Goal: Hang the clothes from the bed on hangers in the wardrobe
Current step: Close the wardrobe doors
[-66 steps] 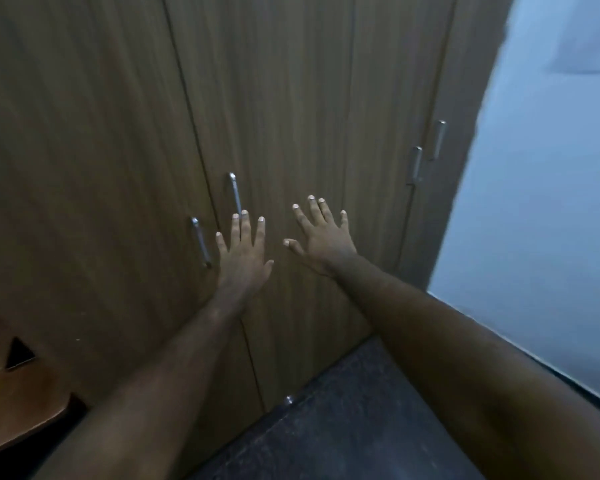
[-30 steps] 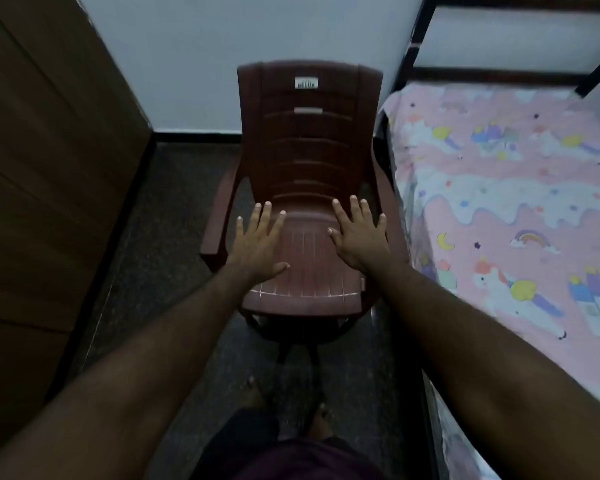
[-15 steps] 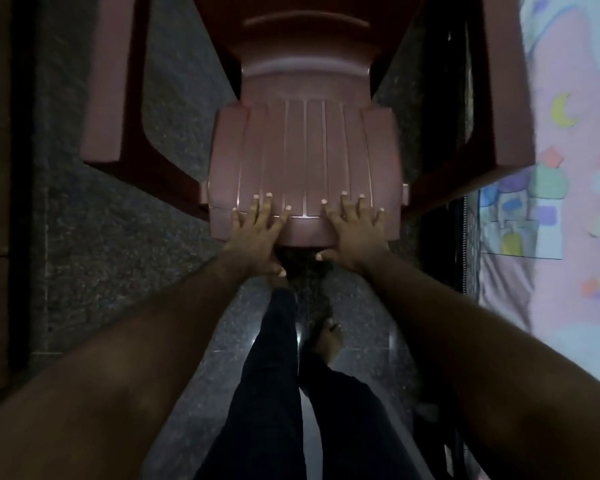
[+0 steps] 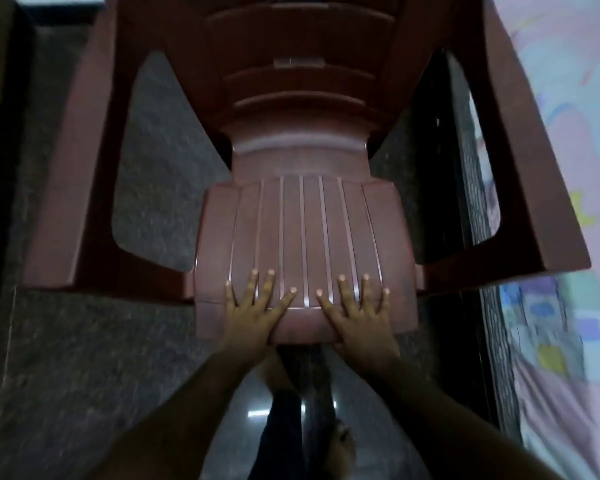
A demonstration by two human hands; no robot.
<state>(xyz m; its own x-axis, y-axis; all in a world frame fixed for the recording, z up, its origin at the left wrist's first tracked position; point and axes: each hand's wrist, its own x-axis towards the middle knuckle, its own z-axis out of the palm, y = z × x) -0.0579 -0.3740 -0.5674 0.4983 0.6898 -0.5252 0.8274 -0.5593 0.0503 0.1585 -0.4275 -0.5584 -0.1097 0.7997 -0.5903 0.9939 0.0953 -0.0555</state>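
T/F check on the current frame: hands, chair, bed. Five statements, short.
1. The left hand and right hand are spread, fingers straight, over the front of the chair seat. True.
2. The left hand holds a hanger. False: it holds nothing.
3. The bed lies on the right side of the chair in the view. True.
4. The chair has no armrests. False: it has one on each side.
5. The chair is green. False: it is reddish brown.
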